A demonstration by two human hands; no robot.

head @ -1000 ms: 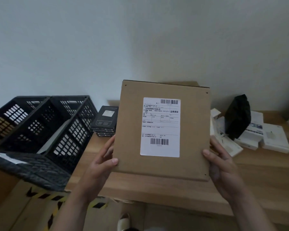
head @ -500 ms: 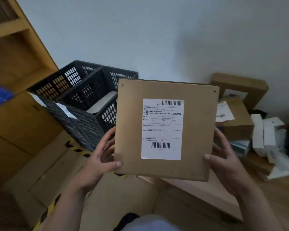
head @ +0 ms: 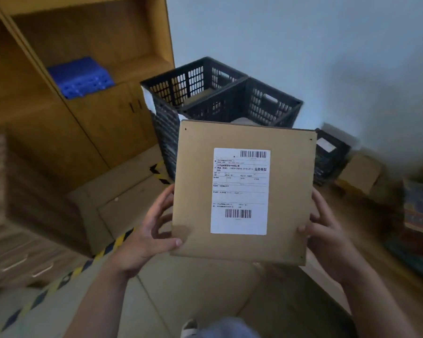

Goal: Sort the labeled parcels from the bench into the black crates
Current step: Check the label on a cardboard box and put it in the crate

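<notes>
Both hands carry the flat, square brown cardboard parcel [head: 242,191] upright in front of the chest, its white printed shipping label [head: 241,191] facing the camera. The left hand [head: 147,236] pinches the lower left edge, thumb on the face and fingers behind; the right hand [head: 327,235] grips the lower right edge likewise. The parcel hangs just before the two black perforated plastic crates [head: 220,98], which stand side by side on the floor by the tall wooden cabinet [head: 59,93]. To finish well, read the label, choose the crate, then tip the stiff, smooth board flat and lower it in. What already lies inside the crates is probably pale packaging, though blurred
</notes>
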